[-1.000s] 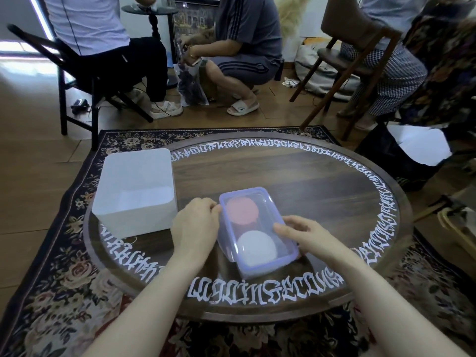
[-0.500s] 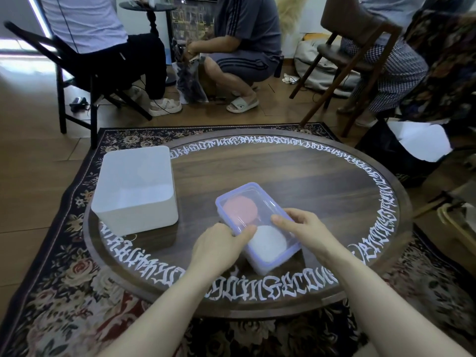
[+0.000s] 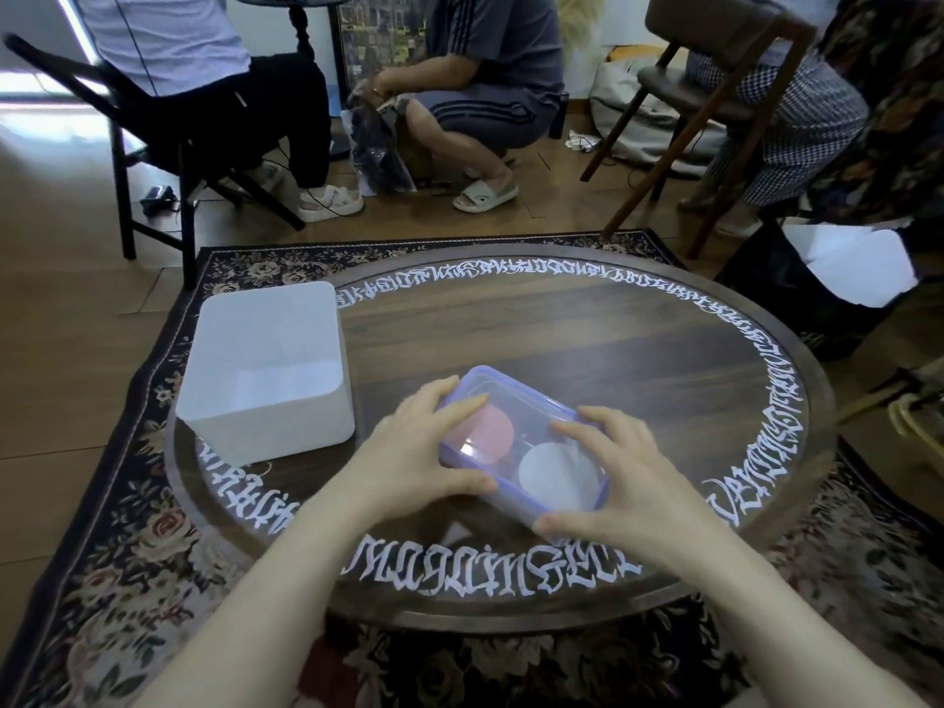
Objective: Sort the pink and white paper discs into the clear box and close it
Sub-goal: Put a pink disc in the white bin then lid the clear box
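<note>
The clear box [image 3: 526, 401] with a purple-rimmed lid lies on the round wooden table [image 3: 562, 329], turned at a slant. Through the lid I see a pink paper disc [image 3: 498, 431] on the left and a white paper disc [image 3: 557, 475] on the right. My left hand [image 3: 414, 452] grips the box's left end, fingers over the lid and thumb along the near edge. My right hand [image 3: 618, 477] grips the right end, fingers lying on the lid and thumb at the near corner.
An open white bin [image 3: 265, 365] stands on the table's left side, close to my left hand. Several people sit or crouch beyond the table, among chairs [image 3: 705, 74]. A patterned rug [image 3: 117, 554] lies under the table.
The box has turned further, its long side now running left to right. My left hand moved from the near end up to the left end; my right hand spread over the right end.
</note>
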